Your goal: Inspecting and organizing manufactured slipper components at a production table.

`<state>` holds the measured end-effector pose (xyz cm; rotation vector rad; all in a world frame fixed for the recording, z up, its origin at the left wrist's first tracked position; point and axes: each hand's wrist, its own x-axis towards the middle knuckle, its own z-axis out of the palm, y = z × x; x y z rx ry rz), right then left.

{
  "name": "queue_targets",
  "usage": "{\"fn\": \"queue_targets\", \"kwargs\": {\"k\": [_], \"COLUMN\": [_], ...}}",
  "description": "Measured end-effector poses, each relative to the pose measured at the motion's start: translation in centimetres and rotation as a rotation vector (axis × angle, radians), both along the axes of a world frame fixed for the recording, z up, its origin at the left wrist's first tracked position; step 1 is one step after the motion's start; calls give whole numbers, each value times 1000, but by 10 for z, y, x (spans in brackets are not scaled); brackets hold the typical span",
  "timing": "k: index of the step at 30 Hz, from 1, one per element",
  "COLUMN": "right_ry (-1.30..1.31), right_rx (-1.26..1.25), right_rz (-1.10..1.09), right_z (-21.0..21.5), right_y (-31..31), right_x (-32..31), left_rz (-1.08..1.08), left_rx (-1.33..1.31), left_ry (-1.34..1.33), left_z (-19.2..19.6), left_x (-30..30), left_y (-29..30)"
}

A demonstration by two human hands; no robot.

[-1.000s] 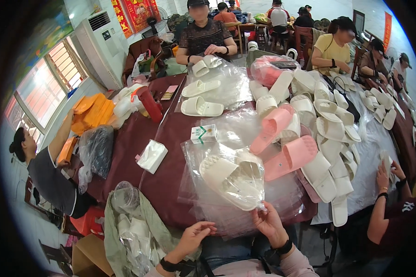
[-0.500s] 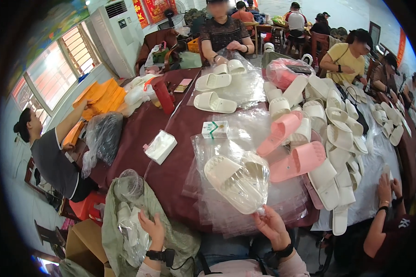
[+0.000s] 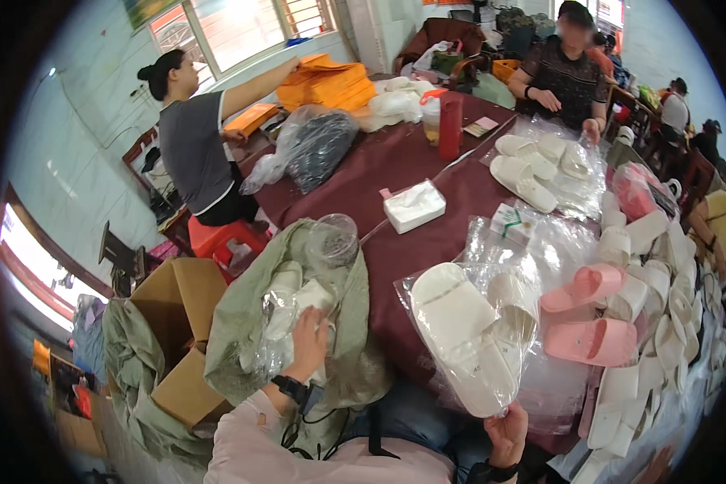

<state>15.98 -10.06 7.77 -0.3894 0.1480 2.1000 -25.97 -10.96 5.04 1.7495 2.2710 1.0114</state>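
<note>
My right hand point(image 3: 508, 434) is closed, pinching the lower end of a clear plastic bag with a pair of white slide slippers point(image 3: 452, 298) in it. The bagged pair is tilted up over the table's near edge, soles partly showing. My left hand point(image 3: 310, 342) reaches into a green woven sack point(image 3: 226, 343), its fingers stretched over bagged white slippers point(image 3: 281, 300) lying there. The fingertips touch the bags; I see no grip on them. Flat clear plastic bags point(image 3: 552, 395) lie stacked beneath and beside the held pair.
Pink slippers point(image 3: 590, 342) and many white slippers point(image 3: 621, 395) are heaped at the right. A tissue pack point(image 3: 415, 207) and a red bottle point(image 3: 450, 125) stand on the dark red tablecloth point(image 3: 363, 177). An open cardboard box point(image 3: 189, 302) is beside the sack. Two people work across the table.
The view has swung left. My left hand has gone from hovering above the sack down onto the slippers inside. My right hand still holds the bagged pair, now tilted more upright.
</note>
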Motion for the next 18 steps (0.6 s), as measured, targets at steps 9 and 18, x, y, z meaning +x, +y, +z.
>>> {"fn": "queue_targets", "kwargs": {"k": [9,18], "right_ry": [-68,-186], "right_rx": [153,194], "right_rz": [201,717], "right_z": [18,26], "right_y": [6,19], "right_x": [-38,-100], "left_rz": [948,1082], "left_rx": [-323,-887], "left_ry": [676,338], "left_z": [9,-12], "left_x": [-98,-168], "left_y": [-83,-164]}}
